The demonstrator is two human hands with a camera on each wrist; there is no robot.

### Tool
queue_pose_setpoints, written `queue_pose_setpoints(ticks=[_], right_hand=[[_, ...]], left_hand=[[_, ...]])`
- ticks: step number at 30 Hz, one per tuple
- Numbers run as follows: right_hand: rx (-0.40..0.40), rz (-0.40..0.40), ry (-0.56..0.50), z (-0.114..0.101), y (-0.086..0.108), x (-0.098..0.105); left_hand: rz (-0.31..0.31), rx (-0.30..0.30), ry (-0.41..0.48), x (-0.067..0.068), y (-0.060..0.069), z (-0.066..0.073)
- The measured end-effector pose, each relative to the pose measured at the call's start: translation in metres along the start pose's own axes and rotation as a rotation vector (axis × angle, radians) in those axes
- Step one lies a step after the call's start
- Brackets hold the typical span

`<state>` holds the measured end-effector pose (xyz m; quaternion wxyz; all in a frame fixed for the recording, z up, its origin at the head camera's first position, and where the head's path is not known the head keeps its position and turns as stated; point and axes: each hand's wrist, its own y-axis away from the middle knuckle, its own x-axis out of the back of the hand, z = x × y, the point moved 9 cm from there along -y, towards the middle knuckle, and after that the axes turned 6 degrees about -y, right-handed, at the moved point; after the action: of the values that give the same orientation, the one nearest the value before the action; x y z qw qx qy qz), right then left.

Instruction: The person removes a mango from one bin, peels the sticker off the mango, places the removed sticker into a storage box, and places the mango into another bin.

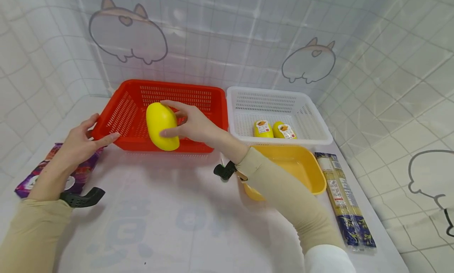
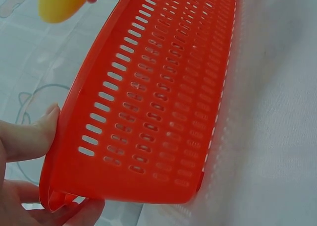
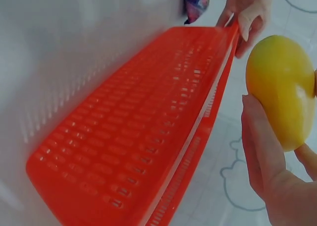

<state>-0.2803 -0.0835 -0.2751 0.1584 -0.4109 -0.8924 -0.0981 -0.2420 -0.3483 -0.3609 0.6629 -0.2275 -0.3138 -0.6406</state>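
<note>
My right hand (image 1: 196, 125) holds a smooth yellow mango (image 1: 158, 121) above the red plastic basket (image 1: 200, 146), thumb on the near side and fingers on the far side. In the right wrist view the mango (image 3: 278, 87) shows a greenish tint at its upper end. No label is visible on it. At the basket's left front corner, my left hand (image 1: 79, 143) grips the rim. The left wrist view shows the thumb and fingers on either side of the slotted red basket's rim (image 2: 94, 67). Part of the basket's inside is hidden behind the mango and right hand.
To the right stands a white basket (image 1: 322, 125) with two labelled yellow mangoes (image 1: 263, 132) inside. A yellow basin (image 1: 319, 180) sits before it, partly under my right forearm. Long clear-and-blue packets (image 1: 345, 202) lie at far right. A purple packet (image 1: 83, 172) lies beneath my left forearm.
</note>
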Motion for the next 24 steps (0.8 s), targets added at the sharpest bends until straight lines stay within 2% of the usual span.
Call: queue_pose_setpoints(ticks=[9, 16, 24], right_hand=[[-0.059, 0.013, -0.039, 0.003, -0.02, 0.005], [-0.081, -0.015, 0.02, 0.003, -0.032, 0.006], [-0.14, -0.07, -0.026, 0.009, -0.045, 0.008]], left_hand=[[-0.006, 0.011, 0.004, 0.001, 0.0, 0.001], [-0.003, 0.009, -0.001, 0.001, 0.001, 0.001], [-0.002, 0.01, 0.005, 0.0, 0.0, 0.001]])
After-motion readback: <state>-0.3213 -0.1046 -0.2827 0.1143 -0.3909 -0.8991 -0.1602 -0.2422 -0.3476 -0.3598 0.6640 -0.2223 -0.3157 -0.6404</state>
